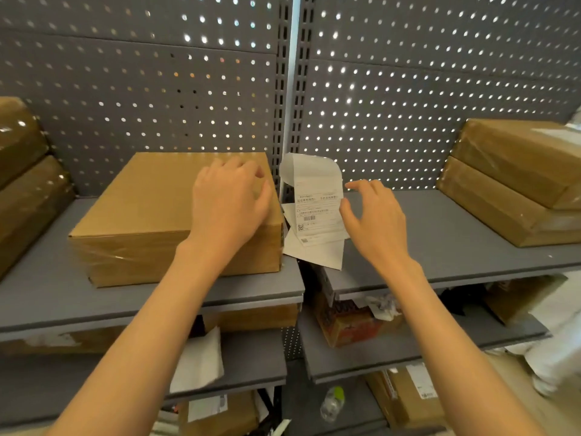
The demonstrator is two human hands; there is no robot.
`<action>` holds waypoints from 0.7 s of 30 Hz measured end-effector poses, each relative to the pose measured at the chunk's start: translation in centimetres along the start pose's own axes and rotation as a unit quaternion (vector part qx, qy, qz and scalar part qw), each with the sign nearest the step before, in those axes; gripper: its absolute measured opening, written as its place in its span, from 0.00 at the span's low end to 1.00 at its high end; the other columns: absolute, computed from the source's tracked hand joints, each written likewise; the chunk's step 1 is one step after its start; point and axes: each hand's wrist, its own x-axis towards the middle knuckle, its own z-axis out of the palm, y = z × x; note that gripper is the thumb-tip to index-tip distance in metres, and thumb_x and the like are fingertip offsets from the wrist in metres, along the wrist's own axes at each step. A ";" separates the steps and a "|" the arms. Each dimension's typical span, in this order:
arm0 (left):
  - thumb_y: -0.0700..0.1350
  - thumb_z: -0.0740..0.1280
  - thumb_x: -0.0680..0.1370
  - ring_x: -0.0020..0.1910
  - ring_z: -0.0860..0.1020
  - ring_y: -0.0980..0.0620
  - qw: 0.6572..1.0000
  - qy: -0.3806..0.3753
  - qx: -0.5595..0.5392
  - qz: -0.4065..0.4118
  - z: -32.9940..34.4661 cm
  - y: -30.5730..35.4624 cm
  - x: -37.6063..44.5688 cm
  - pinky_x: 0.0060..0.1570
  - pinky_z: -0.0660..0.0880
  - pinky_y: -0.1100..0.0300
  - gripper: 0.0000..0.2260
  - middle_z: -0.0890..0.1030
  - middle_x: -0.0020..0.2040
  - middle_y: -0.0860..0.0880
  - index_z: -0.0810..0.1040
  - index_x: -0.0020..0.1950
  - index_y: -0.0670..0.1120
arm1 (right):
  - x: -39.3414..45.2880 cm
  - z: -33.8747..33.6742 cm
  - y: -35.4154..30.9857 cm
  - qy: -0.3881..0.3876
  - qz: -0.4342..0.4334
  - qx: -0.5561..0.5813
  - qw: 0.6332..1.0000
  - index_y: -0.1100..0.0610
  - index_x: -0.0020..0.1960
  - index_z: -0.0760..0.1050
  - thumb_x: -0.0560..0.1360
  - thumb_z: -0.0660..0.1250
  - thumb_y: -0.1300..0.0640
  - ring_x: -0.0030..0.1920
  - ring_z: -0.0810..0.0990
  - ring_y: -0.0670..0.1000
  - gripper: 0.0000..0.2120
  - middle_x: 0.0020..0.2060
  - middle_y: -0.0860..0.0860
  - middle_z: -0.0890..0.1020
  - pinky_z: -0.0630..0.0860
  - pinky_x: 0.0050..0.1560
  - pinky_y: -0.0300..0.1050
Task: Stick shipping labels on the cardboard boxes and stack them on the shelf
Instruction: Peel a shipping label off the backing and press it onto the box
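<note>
A plain cardboard box (138, 212) sits on the grey shelf (440, 243), left of the centre post. My left hand (229, 199) rests on the box's top right part with its fingers bent over the far edge. Just right of the box a white shipping label (317, 202) with a barcode and QR code stands curled at the top, over loose backing sheets (317, 254). My right hand (374, 215) hovers beside the label's right edge, fingers spread, thumb close to the paper.
Two stacked taped boxes (515, 180) lie at the shelf's right end, and wrapped brown parcels (22, 184) at its left end. A perforated grey back panel (408, 89) rises behind. Lower shelves hold more boxes, paper sheets and a plastic bottle (332, 404).
</note>
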 end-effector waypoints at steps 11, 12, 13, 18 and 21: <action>0.50 0.62 0.78 0.49 0.75 0.45 0.997 -0.031 0.040 -0.054 4.2 5.6 2.2 0.40 0.63 0.58 0.12 0.80 0.49 0.46 0.78 0.55 0.44 | 4.1 1.0 5.4 -0.065 -0.063 0.075 0.993 0.56 0.63 0.72 0.78 0.60 0.53 0.57 0.73 0.53 0.15 0.58 0.52 0.75 0.65 0.51 0.43; 0.50 0.62 0.78 0.49 0.76 0.45 0.997 -0.036 0.041 -0.059 4.5 5.9 2.3 0.41 0.65 0.58 0.13 0.80 0.50 0.46 0.78 0.56 0.44 | 4.5 1.2 5.6 -0.075 -0.064 0.089 0.991 0.56 0.63 0.72 0.78 0.60 0.53 0.57 0.72 0.53 0.15 0.57 0.52 0.75 0.65 0.50 0.42; 0.50 0.62 0.78 0.49 0.76 0.45 0.996 -0.042 0.041 -0.064 4.7 6.0 2.5 0.42 0.67 0.57 0.13 0.80 0.50 0.46 0.78 0.57 0.44 | 4.8 1.4 5.8 -0.084 -0.063 0.104 0.989 0.55 0.63 0.72 0.78 0.60 0.53 0.57 0.72 0.52 0.15 0.57 0.51 0.75 0.64 0.49 0.41; 0.51 0.61 0.78 0.48 0.77 0.45 0.992 -0.071 0.056 -0.086 5.5 6.3 3.0 0.43 0.70 0.55 0.14 0.81 0.51 0.46 0.76 0.59 0.45 | 6.3 2.6 6.2 -0.140 -0.063 0.177 0.972 0.53 0.68 0.68 0.77 0.62 0.54 0.59 0.71 0.52 0.19 0.60 0.52 0.72 0.66 0.51 0.41; 0.51 0.61 0.78 0.47 0.78 0.45 0.989 -0.096 0.060 -0.092 6.0 6.1 3.4 0.44 0.74 0.54 0.16 0.81 0.50 0.46 0.74 0.63 0.45 | 7.0 3.1 6.4 -0.178 -0.043 0.225 0.957 0.50 0.70 0.65 0.76 0.63 0.56 0.60 0.70 0.52 0.22 0.61 0.52 0.71 0.66 0.56 0.42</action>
